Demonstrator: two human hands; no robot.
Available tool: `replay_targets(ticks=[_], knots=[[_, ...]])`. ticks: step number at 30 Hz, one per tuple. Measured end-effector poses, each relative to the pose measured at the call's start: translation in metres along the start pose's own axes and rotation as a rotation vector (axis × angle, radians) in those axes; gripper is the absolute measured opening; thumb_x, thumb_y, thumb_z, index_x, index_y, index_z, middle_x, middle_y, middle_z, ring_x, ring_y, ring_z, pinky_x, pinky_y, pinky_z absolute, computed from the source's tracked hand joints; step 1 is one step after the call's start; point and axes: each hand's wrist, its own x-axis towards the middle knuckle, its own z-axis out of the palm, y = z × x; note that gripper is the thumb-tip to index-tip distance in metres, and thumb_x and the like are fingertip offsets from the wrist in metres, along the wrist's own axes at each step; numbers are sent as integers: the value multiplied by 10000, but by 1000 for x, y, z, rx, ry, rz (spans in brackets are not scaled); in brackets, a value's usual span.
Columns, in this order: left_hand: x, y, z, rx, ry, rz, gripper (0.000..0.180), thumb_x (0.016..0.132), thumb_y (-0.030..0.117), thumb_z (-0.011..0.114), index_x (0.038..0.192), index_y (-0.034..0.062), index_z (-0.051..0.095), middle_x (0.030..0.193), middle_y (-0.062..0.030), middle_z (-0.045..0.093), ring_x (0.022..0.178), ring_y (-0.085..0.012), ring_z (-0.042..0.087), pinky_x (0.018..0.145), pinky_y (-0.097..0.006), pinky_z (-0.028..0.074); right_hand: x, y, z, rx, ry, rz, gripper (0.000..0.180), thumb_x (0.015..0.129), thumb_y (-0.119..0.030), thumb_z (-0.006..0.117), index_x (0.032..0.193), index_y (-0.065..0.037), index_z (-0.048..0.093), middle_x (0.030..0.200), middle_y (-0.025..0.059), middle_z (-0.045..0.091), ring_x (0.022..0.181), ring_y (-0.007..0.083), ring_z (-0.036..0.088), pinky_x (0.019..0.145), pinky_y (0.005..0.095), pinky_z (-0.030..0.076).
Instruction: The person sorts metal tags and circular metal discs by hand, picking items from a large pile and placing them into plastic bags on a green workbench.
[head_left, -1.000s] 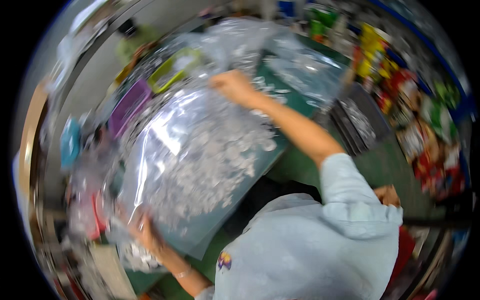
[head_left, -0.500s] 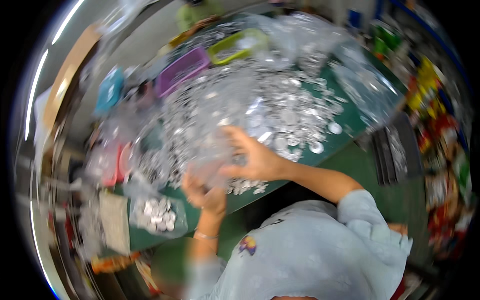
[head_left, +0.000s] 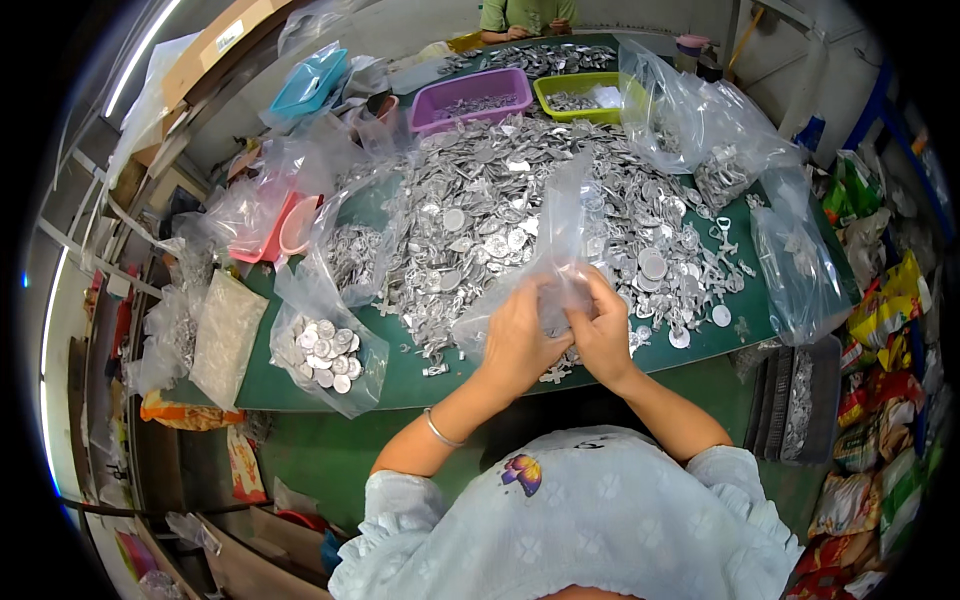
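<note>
A clear plastic bag (head_left: 562,225) stands up between my two hands above the near side of a heap of small silver metal pieces (head_left: 460,210). My left hand (head_left: 522,338), with a bangle on its wrist, is closed on the bag's near edge. Beside it my right hand (head_left: 602,328) pinches the same edge, thumb on top. The bag looks empty and crumpled. To the left, on the green table (head_left: 440,392), lies an open clear bag (head_left: 366,372) with round silver discs (head_left: 327,354) in it.
Behind the heap stand a purple basket (head_left: 470,100) and a lime-green basket (head_left: 580,100). A red scoop (head_left: 268,240) and a blue basket (head_left: 310,80) sit at left. Filled plastic bags (head_left: 725,170) lie at back right. Across the table sits a person in green (head_left: 528,15).
My view has turned and steadied. The plastic bag, blurred between my spread hands before, is now upright, and both hands have come together at its edge.
</note>
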Motion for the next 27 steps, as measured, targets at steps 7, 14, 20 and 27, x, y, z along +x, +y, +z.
replay_targets(ticks=[7, 14, 20, 27], knots=[[29, -9, -56, -156, 330, -18, 315, 700, -49, 669, 992, 22, 573, 681, -14, 522, 580, -54, 464, 503, -175, 352, 29, 13, -47, -557, 215, -153, 249, 745, 79, 399, 929, 62, 565, 888, 156, 594, 891, 258, 585, 809, 330, 454], [30, 2, -54, -79, 337, 454, 216, 661, -69, 668, 863, 5, 648, 597, -48, 583, 431, -84, 458, 422, -205, 357, 44, -17, -2, -407, 240, -185, 480, 654, 29, 608, 1113, 19, 465, 976, 135, 534, 945, 241, 521, 863, 321, 400], [47, -16, -89, 173, 475, 495, 206, 655, -91, 656, 840, -1, 654, 651, -76, 624, 515, -97, 554, 473, -194, 406, 88, 8, -68, -870, 296, -138, 422, 670, 51, 582, 1085, -11, 537, 902, 102, 587, 822, 190, 578, 740, 284, 452], [57, -42, -76, 308, 128, -35, 248, 734, 97, 678, 960, 8, 623, 577, -66, 490, 486, -107, 410, 466, -256, 357, 84, -19, -34, 341, 159, 226, 169, 812, 29, 504, 973, 4, 549, 857, 82, 616, 744, 137, 597, 629, 243, 469]])
